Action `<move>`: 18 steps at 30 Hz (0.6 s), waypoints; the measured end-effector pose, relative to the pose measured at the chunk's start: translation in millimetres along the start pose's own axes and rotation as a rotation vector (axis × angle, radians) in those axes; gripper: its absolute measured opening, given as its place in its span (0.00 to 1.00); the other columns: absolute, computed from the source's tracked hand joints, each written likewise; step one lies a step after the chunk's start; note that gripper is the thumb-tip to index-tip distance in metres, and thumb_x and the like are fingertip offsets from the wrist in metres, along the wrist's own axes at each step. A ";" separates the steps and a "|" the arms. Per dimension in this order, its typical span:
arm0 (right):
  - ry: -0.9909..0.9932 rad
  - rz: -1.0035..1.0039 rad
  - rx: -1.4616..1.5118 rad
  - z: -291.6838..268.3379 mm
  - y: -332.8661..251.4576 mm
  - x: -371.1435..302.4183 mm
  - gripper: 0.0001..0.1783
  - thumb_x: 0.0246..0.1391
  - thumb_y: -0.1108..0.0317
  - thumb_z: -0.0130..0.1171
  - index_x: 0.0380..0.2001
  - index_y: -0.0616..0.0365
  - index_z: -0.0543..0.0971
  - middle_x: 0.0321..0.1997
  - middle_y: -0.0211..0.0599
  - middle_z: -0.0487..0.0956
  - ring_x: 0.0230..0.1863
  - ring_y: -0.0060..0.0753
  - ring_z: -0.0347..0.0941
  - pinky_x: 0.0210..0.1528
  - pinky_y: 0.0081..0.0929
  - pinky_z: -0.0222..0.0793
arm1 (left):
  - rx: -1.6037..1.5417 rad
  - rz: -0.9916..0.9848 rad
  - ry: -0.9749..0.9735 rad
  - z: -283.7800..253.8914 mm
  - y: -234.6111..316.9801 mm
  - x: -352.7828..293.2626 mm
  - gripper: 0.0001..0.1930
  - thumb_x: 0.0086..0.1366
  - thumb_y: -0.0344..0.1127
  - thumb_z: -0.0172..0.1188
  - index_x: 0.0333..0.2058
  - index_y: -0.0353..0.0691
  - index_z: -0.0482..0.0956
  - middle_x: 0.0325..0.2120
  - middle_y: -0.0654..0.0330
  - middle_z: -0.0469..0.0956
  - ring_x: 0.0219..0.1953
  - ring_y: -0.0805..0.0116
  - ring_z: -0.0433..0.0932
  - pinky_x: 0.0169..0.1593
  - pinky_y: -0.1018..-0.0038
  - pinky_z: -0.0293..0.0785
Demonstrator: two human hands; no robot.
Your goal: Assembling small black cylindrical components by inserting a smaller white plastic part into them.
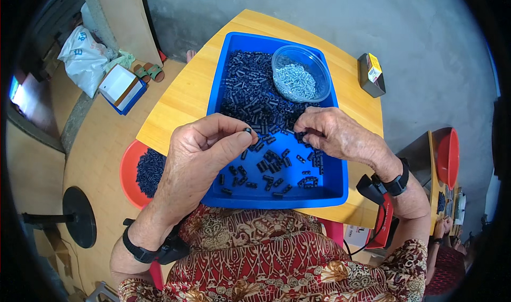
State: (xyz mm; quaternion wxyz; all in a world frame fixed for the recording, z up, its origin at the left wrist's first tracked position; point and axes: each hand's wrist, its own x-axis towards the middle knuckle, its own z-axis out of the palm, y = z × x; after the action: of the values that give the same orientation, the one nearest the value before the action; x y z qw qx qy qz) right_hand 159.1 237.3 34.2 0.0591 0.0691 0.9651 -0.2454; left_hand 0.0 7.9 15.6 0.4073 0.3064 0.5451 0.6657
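Observation:
A blue plastic tray (277,202) lies in front of me, with a dense pile of small black cylindrical parts (245,86) at its far left. More of these black parts are scattered over the near half of the tray floor. Over the tray's left side, my left hand (210,142) pinches one small black cylindrical part (248,130) between thumb and forefinger. My right hand (340,134) is at the right edge of the pile, thumb and fingers closed together; what they hold, if anything, is hidden. A clear round tub (323,93) of small shiny metal pieces (297,83) rests in the tray's far right corner.
The tray stands on a yellow wooden table (178,102). A dark box with a yellow packet (373,68) sits near its right edge. Below left is a red basin (128,170) of dark parts. A round black base (80,217) stands farther left. Another person's hands (443,227) show at lower right.

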 end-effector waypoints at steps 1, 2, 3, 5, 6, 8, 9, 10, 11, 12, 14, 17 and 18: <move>0.001 0.003 0.000 1.2 1.2 -0.9 0.10 0.51 0.80 0.59 0.39 0.64 0.78 0.39 0.46 0.79 0.44 0.53 0.77 0.47 0.42 0.75 | -0.001 0.000 -0.003 0.4 0.1 0.4 0.09 0.66 0.31 0.61 0.42 0.33 0.82 0.37 0.56 0.84 0.40 0.73 0.80 0.49 0.75 0.75; 0.010 -0.025 -0.034 3.1 2.3 -2.0 0.09 0.51 0.79 0.59 0.38 0.64 0.78 0.38 0.46 0.78 0.43 0.53 0.77 0.46 0.43 0.75 | 0.003 0.000 -0.005 0.8 0.3 0.8 0.09 0.66 0.31 0.61 0.42 0.33 0.82 0.37 0.56 0.84 0.40 0.74 0.80 0.49 0.76 0.75; 0.018 -0.054 -0.067 4.2 2.7 -3.0 0.08 0.51 0.79 0.59 0.37 0.64 0.77 0.37 0.46 0.78 0.43 0.54 0.77 0.45 0.44 0.74 | 0.008 0.000 -0.006 1.4 0.6 0.5 0.09 0.66 0.31 0.61 0.42 0.33 0.82 0.37 0.56 0.84 0.40 0.74 0.80 0.49 0.76 0.75; 0.014 -0.063 -0.053 4.8 1.7 -2.3 0.07 0.51 0.78 0.60 0.35 0.63 0.77 0.36 0.46 0.77 0.43 0.54 0.77 0.45 0.44 0.74 | 0.004 0.001 -0.003 2.5 0.2 -0.6 0.09 0.66 0.31 0.62 0.42 0.33 0.82 0.37 0.56 0.84 0.40 0.74 0.80 0.49 0.76 0.75; 0.011 -0.072 -0.039 5.4 1.0 -1.3 0.06 0.50 0.77 0.61 0.34 0.63 0.77 0.35 0.46 0.77 0.43 0.55 0.76 0.44 0.45 0.74 | 0.001 0.004 0.000 2.6 0.0 -0.7 0.09 0.66 0.31 0.62 0.42 0.33 0.82 0.37 0.57 0.84 0.40 0.74 0.80 0.49 0.76 0.75; -0.002 -0.090 -0.030 9.3 1.4 0.2 0.06 0.50 0.76 0.62 0.32 0.63 0.76 0.35 0.45 0.77 0.42 0.55 0.76 0.44 0.45 0.73 | -0.005 0.001 0.000 2.6 -0.8 -0.5 0.09 0.66 0.31 0.62 0.42 0.33 0.82 0.37 0.57 0.84 0.40 0.74 0.80 0.49 0.76 0.75; -0.015 -0.110 -0.023 11.4 0.6 1.5 0.06 0.50 0.75 0.62 0.31 0.62 0.75 0.34 0.45 0.76 0.42 0.55 0.76 0.43 0.46 0.73 | -0.011 0.000 0.001 2.0 -1.0 -0.3 0.09 0.66 0.31 0.62 0.42 0.33 0.82 0.37 0.57 0.84 0.40 0.74 0.80 0.49 0.76 0.75; -0.015 -0.110 -0.023 13.0 -2.6 2.2 0.06 0.50 0.75 0.62 0.31 0.62 0.75 0.34 0.45 0.76 0.42 0.55 0.76 0.43 0.46 0.73 | -0.011 0.000 0.002 1.4 -0.8 -0.2 0.09 0.66 0.31 0.62 0.42 0.33 0.82 0.37 0.57 0.84 0.40 0.74 0.80 0.49 0.76 0.75; -0.071 -0.106 -0.012 14.7 -7.2 2.3 0.07 0.50 0.75 0.63 0.30 0.62 0.74 0.34 0.45 0.76 0.41 0.55 0.76 0.42 0.46 0.73 | -0.006 -0.005 0.001 0.7 -0.4 0.0 0.10 0.66 0.31 0.62 0.42 0.33 0.82 0.37 0.57 0.84 0.40 0.74 0.80 0.49 0.76 0.75; -0.126 -0.102 -0.001 16.5 -10.7 1.7 0.08 0.49 0.74 0.64 0.29 0.62 0.74 0.34 0.45 0.76 0.41 0.55 0.77 0.41 0.46 0.73 | -0.001 -0.010 -0.001 0.8 -0.2 0.0 0.10 0.65 0.31 0.62 0.42 0.33 0.82 0.37 0.57 0.84 0.39 0.74 0.80 0.49 0.76 0.75; -0.142 -0.123 -0.032 24.1 -10.6 2.0 0.09 0.48 0.74 0.65 0.29 0.63 0.73 0.34 0.44 0.76 0.41 0.55 0.77 0.42 0.47 0.74 | -0.003 -0.006 -0.001 0.9 -0.4 -0.4 0.10 0.65 0.32 0.62 0.42 0.33 0.82 0.37 0.57 0.84 0.39 0.74 0.79 0.49 0.76 0.75; -0.107 -0.139 -0.078 32.1 -9.1 1.4 0.09 0.48 0.75 0.65 0.30 0.63 0.73 0.34 0.44 0.76 0.42 0.55 0.77 0.44 0.47 0.76 | 0.003 -0.006 -0.003 1.1 -0.1 0.2 0.10 0.66 0.32 0.62 0.42 0.32 0.82 0.37 0.57 0.83 0.39 0.74 0.79 0.49 0.76 0.75; -0.093 -0.161 -0.083 33.8 -7.2 1.1 0.09 0.49 0.75 0.64 0.31 0.62 0.73 0.33 0.43 0.74 0.40 0.52 0.76 0.42 0.45 0.75 | 0.011 -0.008 -0.004 1.0 0.0 0.3 0.10 0.66 0.32 0.63 0.42 0.32 0.82 0.37 0.57 0.83 0.39 0.74 0.79 0.48 0.76 0.75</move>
State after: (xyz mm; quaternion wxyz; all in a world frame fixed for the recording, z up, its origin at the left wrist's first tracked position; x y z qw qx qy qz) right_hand 159.5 214.9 7.9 0.0869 -0.0226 0.9731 -0.2124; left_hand 0.8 8.6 15.8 0.4095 0.3078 0.5489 0.6605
